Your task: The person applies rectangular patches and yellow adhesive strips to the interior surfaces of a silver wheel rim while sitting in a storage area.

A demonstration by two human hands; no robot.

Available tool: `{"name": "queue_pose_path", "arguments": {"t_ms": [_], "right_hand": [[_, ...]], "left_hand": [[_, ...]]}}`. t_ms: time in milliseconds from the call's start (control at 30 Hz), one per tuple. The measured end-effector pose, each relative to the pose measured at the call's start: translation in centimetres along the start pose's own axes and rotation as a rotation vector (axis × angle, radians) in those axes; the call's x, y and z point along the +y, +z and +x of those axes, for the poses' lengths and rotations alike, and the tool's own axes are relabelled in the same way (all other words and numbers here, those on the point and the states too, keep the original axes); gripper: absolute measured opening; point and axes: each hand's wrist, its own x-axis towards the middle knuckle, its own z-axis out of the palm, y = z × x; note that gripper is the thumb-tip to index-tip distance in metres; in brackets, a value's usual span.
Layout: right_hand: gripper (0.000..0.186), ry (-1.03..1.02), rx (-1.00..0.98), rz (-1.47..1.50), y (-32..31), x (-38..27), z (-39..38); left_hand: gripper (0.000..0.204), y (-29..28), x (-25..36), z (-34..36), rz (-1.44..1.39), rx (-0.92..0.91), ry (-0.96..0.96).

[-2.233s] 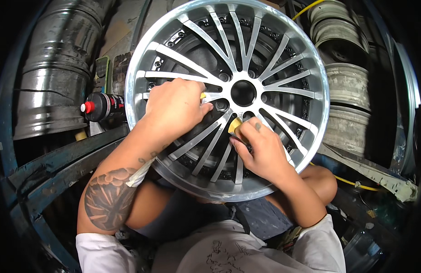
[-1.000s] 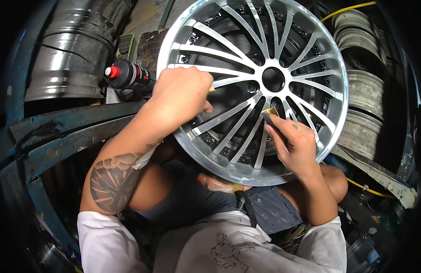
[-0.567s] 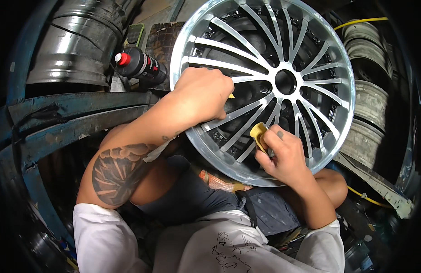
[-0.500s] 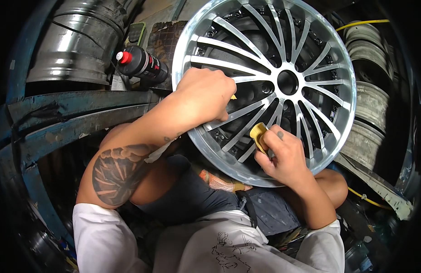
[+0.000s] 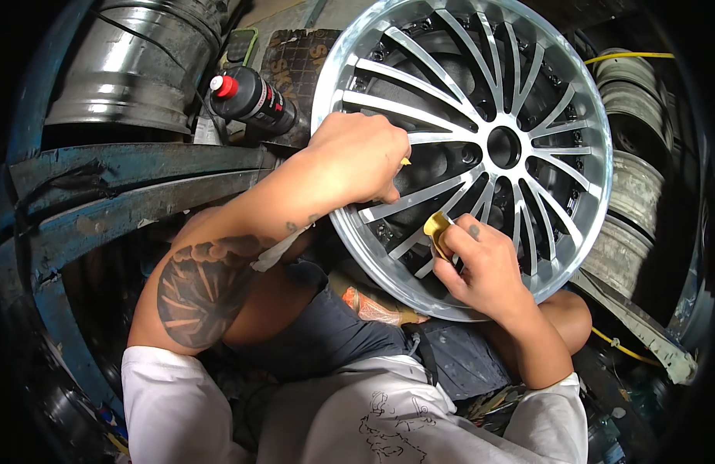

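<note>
A large alloy wheel rim (image 5: 332, 172) with bright silver spokes and dark gaps is tilted before me, its near edge over my lap. My left hand (image 5: 360, 151) is closed at its left side, against the spokes. Only a small yellow tip (image 5: 406, 162) shows past those fingers; it matches the colour of the sheet on the right, and the rest is hidden. At the near part of the rim, my right hand (image 5: 481, 263) pinches a folded piece of yellow sandpaper (image 5: 437, 229) over the spokes. My right wrist crosses the rim's lower edge.
A dark bottle with a red and white cap (image 5: 253, 99) stands left of the rim. Further left are a big metal barrel (image 5: 129, 66) and a blue metal frame (image 5: 141, 166). Stacked wheels (image 5: 624, 185) line the right side, with a yellow hose (image 5: 632, 56) above.
The rim and the background sit slightly further right in the view. My left hand has shifted a little to the right with them; my right hand holds nearly the same place.
</note>
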Motion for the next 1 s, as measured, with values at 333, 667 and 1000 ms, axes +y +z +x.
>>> {"name": "queue_pose_path", "arguments": {"t_ms": [333, 667, 1000], "right_hand": [[0.018, -0.01, 0.041, 0.031, 0.4, 0.0, 0.1], [0.02, -0.015, -0.001, 0.023, 0.6, 0.4, -0.3], [0.02, -0.018, -0.002, 0.016, 0.6, 0.3, -0.3]], "left_hand": [[0.033, 0.2, -0.5, 0.1, -0.035, 0.014, 0.002], [0.038, 0.8, -0.8, 0.4, -0.017, 0.003, 0.001], [0.037, 0.1, -0.3, -0.2, -0.053, -0.005, 0.01]]}}
